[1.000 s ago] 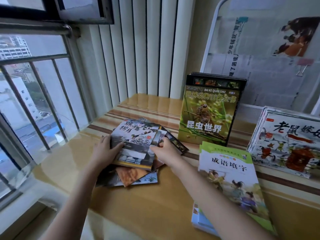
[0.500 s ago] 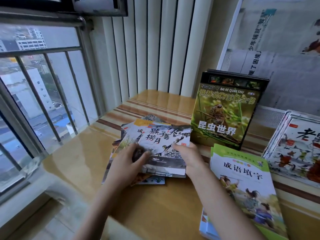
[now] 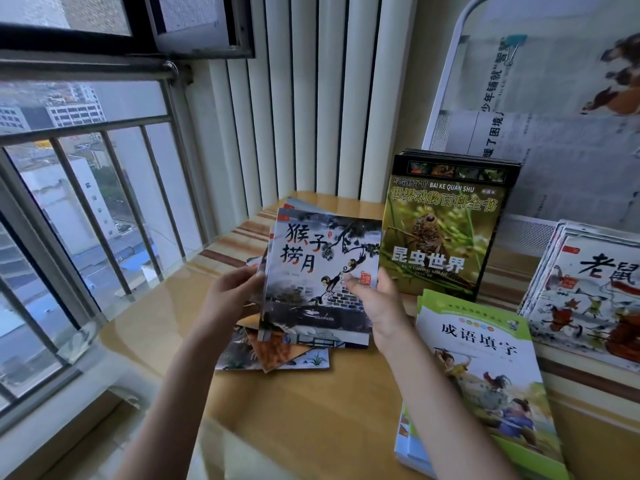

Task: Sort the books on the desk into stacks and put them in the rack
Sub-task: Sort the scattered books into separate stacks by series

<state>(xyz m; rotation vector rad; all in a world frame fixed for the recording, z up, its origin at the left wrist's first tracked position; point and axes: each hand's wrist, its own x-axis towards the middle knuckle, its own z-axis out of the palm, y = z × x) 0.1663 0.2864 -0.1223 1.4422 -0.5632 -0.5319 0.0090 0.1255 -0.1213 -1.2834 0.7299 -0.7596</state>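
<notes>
Books lie and stand in five groups across the wooden worktop [image 3: 346,410], though the count of volumes inside each group cannot be told. Far left, a barred window [image 3: 86,202] looks out on buildings, with pale vertical blinds [image 3: 294,98] beside it. The left hand [image 3: 230,297] reaches in from below, forearm angled up and to the right, and its fingers curl round the left edge of a small bundle of thin picture books [image 3: 320,271], whose top cover shows monkeys hanging from a branch over a brick well. The bundle is tilted up toward the camera, its lower edge just above a loose, fanned pile of books [image 3: 273,351] lying flat on the worktop. The right hand [image 3: 377,306] clamps the bundle's right edge, thumb pressed on the front cover and the fingers hidden behind it, the forearm running down to the lower right. Just right of the bundle, one group of dark insect encyclopedias [image 3: 440,230] stands upright, leaning against a white mesh rack [image 3: 446,81] lined with newspaper. In front of it lies a flat stack topped by a green-covered book [image 3: 485,375]. Far right, another set of picture books [image 3: 588,289] leans back at a slant, cut off by the frame edge.
</notes>
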